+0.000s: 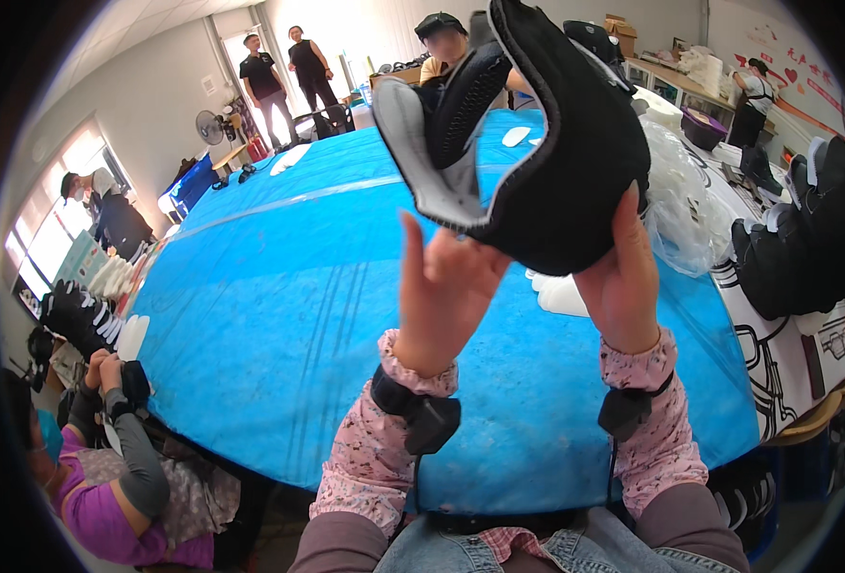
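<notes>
Both hands hold a black shoe (pixel 547 162) up over the blue table (pixel 279 315). With my right hand (pixel 623 277) I clasp the heel end from below. With my left hand (pixel 446 286) I pinch the grey insole (pixel 418 153) where it sticks out of the opening, little finger raised. To do this well, I judge I should steady the heel and keep the insole flat, not creased, working it evenly along the sole.
</notes>
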Demonstrator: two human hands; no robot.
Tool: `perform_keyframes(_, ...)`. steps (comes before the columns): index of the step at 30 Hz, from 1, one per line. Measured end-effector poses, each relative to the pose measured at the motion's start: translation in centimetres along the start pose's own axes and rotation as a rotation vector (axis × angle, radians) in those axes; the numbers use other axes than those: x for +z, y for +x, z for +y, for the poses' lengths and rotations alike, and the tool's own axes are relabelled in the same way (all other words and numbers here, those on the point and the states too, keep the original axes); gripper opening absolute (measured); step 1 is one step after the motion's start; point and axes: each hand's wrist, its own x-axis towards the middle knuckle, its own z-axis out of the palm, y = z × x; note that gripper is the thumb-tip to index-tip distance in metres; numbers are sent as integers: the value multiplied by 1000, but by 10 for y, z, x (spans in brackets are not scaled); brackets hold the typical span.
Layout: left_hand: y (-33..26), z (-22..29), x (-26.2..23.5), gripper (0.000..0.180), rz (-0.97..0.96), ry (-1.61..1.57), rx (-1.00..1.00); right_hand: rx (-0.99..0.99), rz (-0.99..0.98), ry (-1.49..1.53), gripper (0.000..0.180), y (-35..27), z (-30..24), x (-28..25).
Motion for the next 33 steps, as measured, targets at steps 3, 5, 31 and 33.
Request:
perform_keyframes(3,-11,6,0,45,284,-206,107,264,-150,-95,38,-13,1,-35)
perform_keyframes(5,-26,11,-12,44,431,-23,76,374,-287,-131,38,-9,-4,-17)
perform_keyframes(31,-25,-11,-24,42,500,1055,302,198,88,-80,41,-11,17,-28)
perform_keyframes(33,-35,-10,-21,48,627,696,92,201,98,-39,42,-9,20,-39)
